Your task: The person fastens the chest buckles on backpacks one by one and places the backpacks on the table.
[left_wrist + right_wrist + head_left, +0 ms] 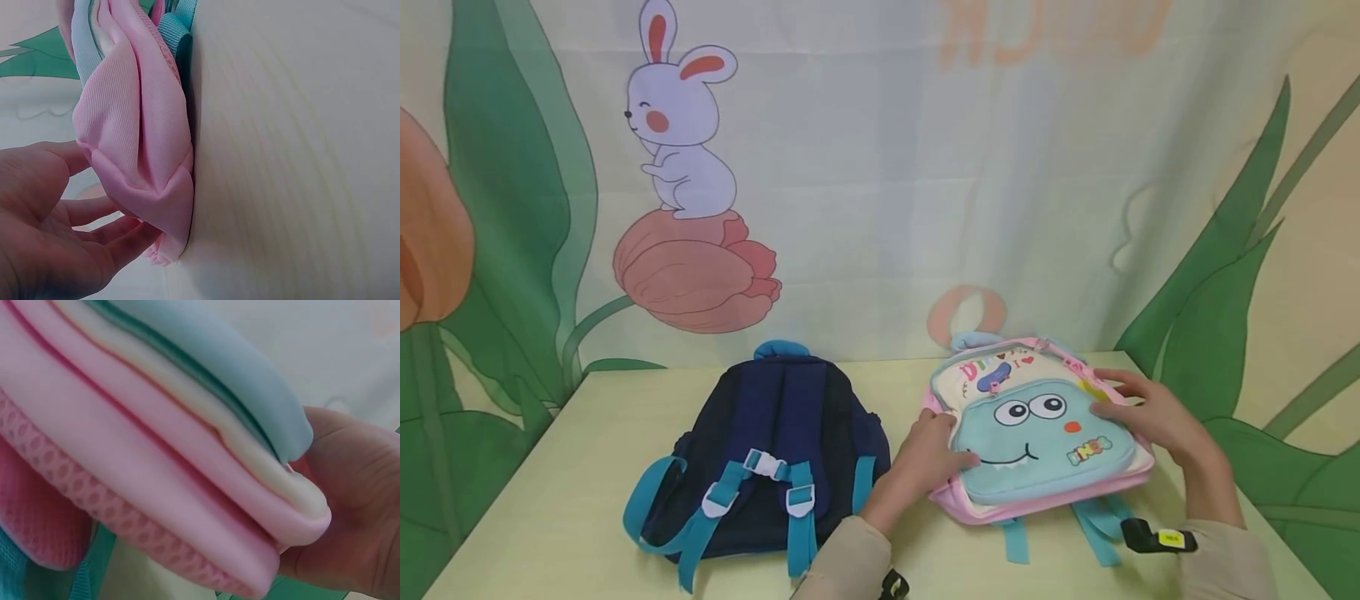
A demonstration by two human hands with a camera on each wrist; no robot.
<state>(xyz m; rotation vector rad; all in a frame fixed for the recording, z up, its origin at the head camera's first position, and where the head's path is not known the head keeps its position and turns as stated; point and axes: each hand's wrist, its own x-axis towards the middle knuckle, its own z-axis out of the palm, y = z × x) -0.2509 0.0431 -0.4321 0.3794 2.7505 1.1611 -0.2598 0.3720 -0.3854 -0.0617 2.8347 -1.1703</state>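
A small pink, white and light blue backpack (1045, 437) with a cartoon face leans at an angle on the right of the table, its front toward me. My left hand (921, 454) holds its left side, thumb on the front pocket, fingers against the pink side panel (134, 119) in the left wrist view. On the opposite side my right hand (1161, 417) grips the edge, thumb on the front. In the right wrist view the right hand (356, 500) wraps the layered edge; some fingertips are hidden behind the bag. Blue straps (1097, 529) trail below it.
To the left, a navy backpack (782, 417) lies with its back panel up, teal straps (801, 529) and a white chest buckle (764, 464) showing. The pale yellow table (550, 483) meets a printed curtain (865, 208) at its far edge.
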